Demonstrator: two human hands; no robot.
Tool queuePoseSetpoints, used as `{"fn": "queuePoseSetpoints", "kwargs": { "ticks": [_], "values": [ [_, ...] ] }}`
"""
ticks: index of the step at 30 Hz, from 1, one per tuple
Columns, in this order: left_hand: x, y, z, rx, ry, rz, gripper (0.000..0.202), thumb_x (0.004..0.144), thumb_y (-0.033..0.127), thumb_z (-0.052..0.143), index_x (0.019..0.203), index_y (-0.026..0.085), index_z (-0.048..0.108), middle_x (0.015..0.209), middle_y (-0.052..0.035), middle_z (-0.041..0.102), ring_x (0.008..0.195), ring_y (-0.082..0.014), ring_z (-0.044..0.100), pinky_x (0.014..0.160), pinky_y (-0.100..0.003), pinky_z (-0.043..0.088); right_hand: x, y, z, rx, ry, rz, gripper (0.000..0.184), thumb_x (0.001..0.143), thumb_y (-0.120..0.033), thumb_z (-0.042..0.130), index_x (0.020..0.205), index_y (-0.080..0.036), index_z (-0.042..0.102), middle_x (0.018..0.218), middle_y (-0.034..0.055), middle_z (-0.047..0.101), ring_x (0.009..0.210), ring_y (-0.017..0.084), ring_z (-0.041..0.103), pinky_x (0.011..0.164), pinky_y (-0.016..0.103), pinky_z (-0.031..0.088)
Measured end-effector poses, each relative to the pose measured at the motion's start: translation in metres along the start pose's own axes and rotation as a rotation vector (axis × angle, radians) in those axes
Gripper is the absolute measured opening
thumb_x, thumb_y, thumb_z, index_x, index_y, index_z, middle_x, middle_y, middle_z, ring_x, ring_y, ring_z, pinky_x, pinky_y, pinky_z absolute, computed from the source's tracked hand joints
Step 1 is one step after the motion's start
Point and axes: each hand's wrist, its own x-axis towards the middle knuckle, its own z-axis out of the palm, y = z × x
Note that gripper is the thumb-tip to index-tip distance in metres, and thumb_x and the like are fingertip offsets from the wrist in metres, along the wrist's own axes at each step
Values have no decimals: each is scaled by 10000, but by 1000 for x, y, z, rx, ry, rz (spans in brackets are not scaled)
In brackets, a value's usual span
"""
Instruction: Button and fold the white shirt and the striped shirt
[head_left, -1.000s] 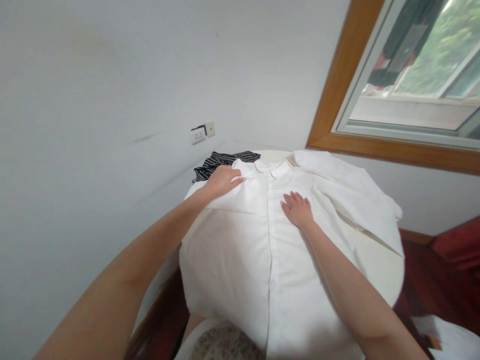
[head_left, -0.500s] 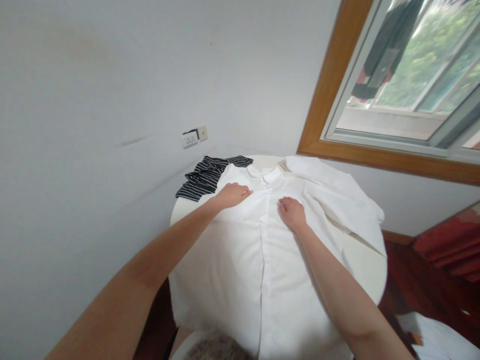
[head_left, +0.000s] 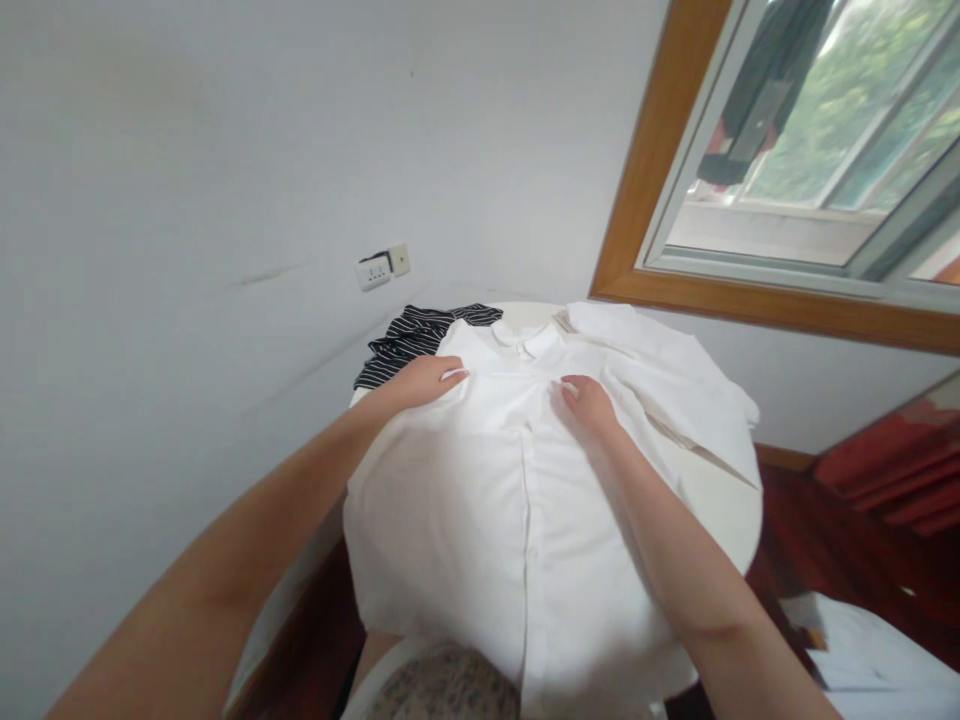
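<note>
A white button-up shirt [head_left: 480, 500] lies front side up on the round white table [head_left: 724, 510], its collar at the far side and its hem hanging over the near edge. On the left part of the chest, my left hand [head_left: 431, 378] is closed on the fabric, thumb and fingers pinching it. My right hand [head_left: 586, 402] pinches the cloth just right of the button line, below the collar. A ridge of fabric stretches between the two hands. One sleeve [head_left: 667, 380] spreads out to the right; the other cannot be made out.
Black-and-white striped cloth [head_left: 409, 345] lies bunched at the table's far left. Behind stand a white wall with a socket [head_left: 373, 272] and a wood-framed window [head_left: 750, 310]. A white item [head_left: 870, 640] is at lower right, near a red curtain [head_left: 900, 470].
My left hand has moved left and both hands have gone from resting on the shirt to gripping it. The chest fabric is pulled up a little, and the hem has risen slightly.
</note>
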Motion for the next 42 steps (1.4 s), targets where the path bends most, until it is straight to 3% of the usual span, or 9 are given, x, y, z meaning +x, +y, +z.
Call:
{"fn": "queuePoseSetpoints", "kwargs": {
  "ticks": [6,11,15,21,26,29,35,39,42],
  "values": [
    [36,77,16,-300,105,132,372,921,460,377,873,177,614,812,-28,653,729,-161,573,674,-251,406,-13,-18,-34,81,34,-266,328,911,-340,480,1162,-207,644,1168,43,671,1091,209,603,978,337,432],
    [60,115,55,-255,179,165,319,915,414,434,806,178,621,739,-34,644,699,-163,579,662,-253,389,-37,-12,-51,34,110,-194,320,936,-277,404,1081,-199,679,1087,57,703,1014,225,644,898,352,480],
    [68,136,67,-335,188,208,298,908,398,452,791,178,616,727,-25,635,694,-154,572,662,-246,385,-58,0,-68,66,218,-184,320,937,-290,404,1114,-196,654,1078,66,698,989,224,641,876,363,490],
    [78,159,59,-636,178,206,362,893,455,446,703,169,560,642,19,541,639,-126,502,616,-239,367,-96,-12,-93,-18,412,-382,358,904,-320,496,1235,-206,568,1230,92,610,1129,225,543,967,385,412],
    [81,169,60,-900,149,134,379,882,480,416,704,168,538,644,25,510,662,-130,490,632,-248,383,-107,-31,-88,-206,400,-390,541,815,-541,594,1216,-179,556,1245,118,603,1148,270,522,1040,453,303],
    [75,173,62,-956,123,122,356,884,457,406,746,165,555,691,12,550,697,-138,515,665,-255,406,-106,-34,-78,-233,433,-348,530,819,-528,589,1183,-145,543,1231,142,609,1148,265,531,1068,454,259],
    [56,154,57,-720,109,211,400,947,399,310,898,174,637,828,-38,664,827,-170,594,768,-276,440,-106,-25,-71,-246,461,-316,268,840,-181,532,1105,-165,568,1057,78,696,1003,204,617,1021,386,314],
    [60,87,44,-160,402,40,346,946,357,357,1016,205,660,919,-80,661,947,-224,559,886,-356,402,-107,-13,-70,-248,522,-302,224,845,-133,505,1047,-171,596,936,45,718,877,175,645,981,362,355],
    [70,26,30,144,475,-109,309,924,322,409,1058,195,657,1008,-114,634,1039,-273,496,925,-414,363,-107,-8,-67,-232,551,-290,218,845,-138,505,1035,-175,605,893,36,719,837,167,648,982,366,359]
  ]
}}
